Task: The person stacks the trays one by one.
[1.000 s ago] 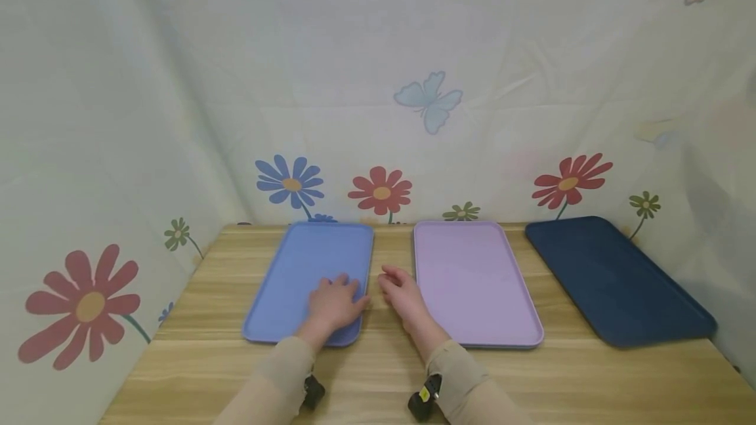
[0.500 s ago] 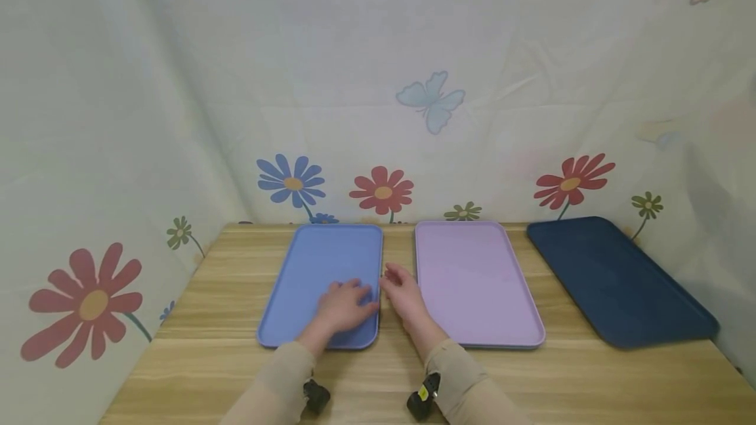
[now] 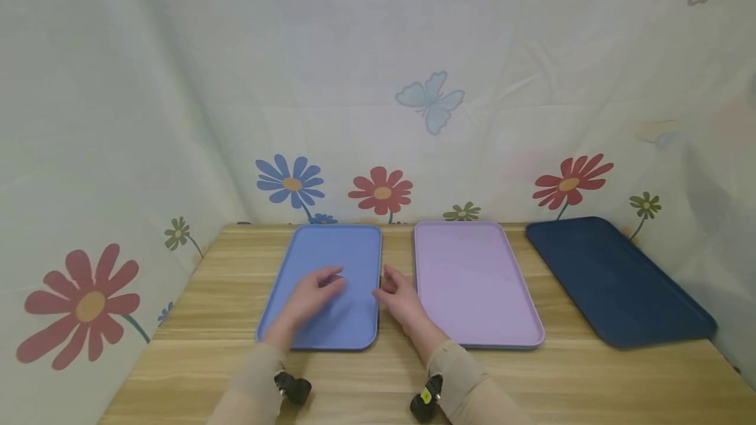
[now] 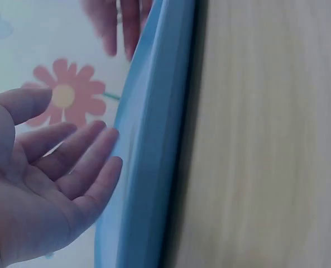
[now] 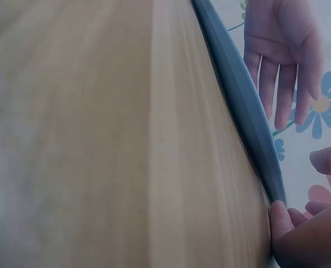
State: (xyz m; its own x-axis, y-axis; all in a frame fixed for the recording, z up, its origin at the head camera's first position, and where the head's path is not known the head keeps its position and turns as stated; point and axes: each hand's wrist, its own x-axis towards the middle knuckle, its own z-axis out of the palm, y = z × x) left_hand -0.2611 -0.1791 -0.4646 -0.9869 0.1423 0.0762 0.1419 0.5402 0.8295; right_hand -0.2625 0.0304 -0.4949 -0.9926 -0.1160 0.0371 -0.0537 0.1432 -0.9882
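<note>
A light blue tray (image 3: pixel 360 248) lies flat on the wooden table, left of centre. Over its lower part is my left hand (image 3: pixel 312 292), thumb and fingers parted and nothing between them. The left wrist view shows that same hand (image 4: pixel 53 195) with its palm bare, its fingers near the blue rim (image 4: pixel 148 145). At the tray's right edge stands my right hand (image 3: pixel 400 295), fingers loosely bent and holding nothing. In the right wrist view, the little finger of this hand (image 5: pixel 321 234) is right at the rim's end, low against the wood.
Just right of my right hand lies a lilac tray (image 3: pixel 466 267), with a darker edge showing beneath it. A navy tray (image 3: pixel 614 281) sits at an angle on the far right. Behind the table (image 3: pixel 201 320) hangs a flowered cloth (image 3: pixel 496 117).
The light blue tray has shifted right, up to my right hand. My left hand first went right with it, then drew back left and turned sideways. My right hand has hardly moved.
</note>
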